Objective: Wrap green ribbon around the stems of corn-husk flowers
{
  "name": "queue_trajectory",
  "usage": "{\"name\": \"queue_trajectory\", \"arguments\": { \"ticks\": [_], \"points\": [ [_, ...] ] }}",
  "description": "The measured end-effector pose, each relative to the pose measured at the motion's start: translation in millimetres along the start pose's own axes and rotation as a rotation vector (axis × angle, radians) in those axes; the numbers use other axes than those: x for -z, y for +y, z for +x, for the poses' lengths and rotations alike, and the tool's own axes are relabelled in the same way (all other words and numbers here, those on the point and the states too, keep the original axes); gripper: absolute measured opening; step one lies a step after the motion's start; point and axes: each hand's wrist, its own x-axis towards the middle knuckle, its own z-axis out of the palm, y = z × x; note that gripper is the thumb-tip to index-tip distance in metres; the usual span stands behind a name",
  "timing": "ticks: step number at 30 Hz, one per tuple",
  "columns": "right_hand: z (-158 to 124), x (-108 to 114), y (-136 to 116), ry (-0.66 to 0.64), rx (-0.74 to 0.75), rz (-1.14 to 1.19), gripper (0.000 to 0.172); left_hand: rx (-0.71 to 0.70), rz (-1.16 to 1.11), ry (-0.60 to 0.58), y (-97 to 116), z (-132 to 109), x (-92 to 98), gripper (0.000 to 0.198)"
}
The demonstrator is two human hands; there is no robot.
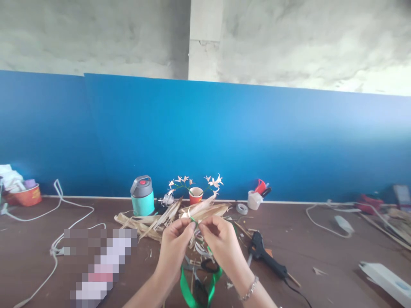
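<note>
Near the middle of the table, my left hand [176, 241] pinches a thin green stem [193, 220] that has a small pale flower at its tip. Close beside it, my right hand [221, 239] has thumb and forefinger pressed together at the stem's lower end; a bracelet is on that wrist. Behind both hands lie dry corn husks [141, 226]. Green ribbon [187, 288] and scissors [201, 291] are below, between my forearms. A paper cup [196, 196] farther back holds green stems with pale flowers [215, 183].
A teal thermos [143, 203] stands back left. Toward the right are a tape roll [242, 208], a white cup [254, 200] of tools and a black glue gun [268, 258]. White cables [72, 226] run along the left. A blue partition [205, 137] borders the table's back.
</note>
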Motion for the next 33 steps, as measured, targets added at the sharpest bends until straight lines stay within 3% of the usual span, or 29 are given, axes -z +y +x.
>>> {"name": "queue_trajectory", "arguments": {
  "ticks": [10, 16, 26, 33],
  "points": [
    [-2.1, -0.8, -3.5, 0.076, 0.123, -0.150, 0.010, 0.063, -0.048, 0.007, -3.9, 2.4, 1.5, 0.027],
    [-4.7, -3.6, -4.2, 0.123, 0.288, -0.238, 0.012, 0.062, -0.080, 0.033, -4.8, -1.8, -0.7, 0.027],
    [-10.3, -10.5, 5.6, 0.168, 0.501, -0.572, 0.016, 0.170, -0.136, 0.029, -7.3, -0.8, 0.8, 0.029],
    [-10.5, -13.0, 7.3, 0.143, 0.495, -0.589, 0.018, 0.126, -0.073, -0.001, -5.7, 0.4, 2.3, 0.028]
  ]
}}
